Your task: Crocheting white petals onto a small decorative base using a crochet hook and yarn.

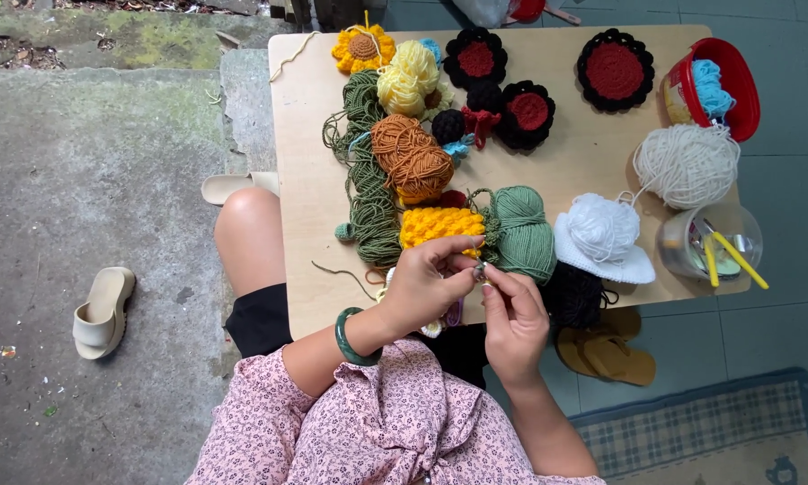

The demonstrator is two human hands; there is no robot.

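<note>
- Head view: the person's left hand (pixel 424 286), with a green bangle (pixel 351 338) at the wrist, is curled narrow, its fingertips pinching a small green crocheted piece (pixel 480 268) at the near edge of the light wooden table (pixel 583 153).
- The right hand (pixel 512 319) meets it from below, thumb and forefinger closed on the same small piece; whether it also holds a hook cannot be told.
- The small piece sits just above the table's near edge, touching the yellow crocheted bobble piece (pixel 440 224) and just beside the sage-green ball of yarn (pixel 522 229).
- A black ball of yarn (pixel 573 295) lies at the near edge, right of the hands, with a white ball of yarn (pixel 601 226) resting on a white crocheted piece beside it.
- Along the table's left side runs a tangle of dark green yarn (pixel 368 193), with an orange-brown ball of yarn (pixel 412 158) and a pale yellow ball of yarn (pixel 408 79) against it.
- Near the far edge lie a yellow crocheted sunflower (pixel 362 48) and black-and-red round crocheted coasters (pixel 615 69).
- At the right edge stand a red plastic tub (pixel 743 90) holding blue yarn, a cream ball of yarn (pixel 688 165) and a clear round container (pixel 711 241) with yellow tools.
- On the concrete floor lies a beige slipper (pixel 103 312), well apart from the table.
</note>
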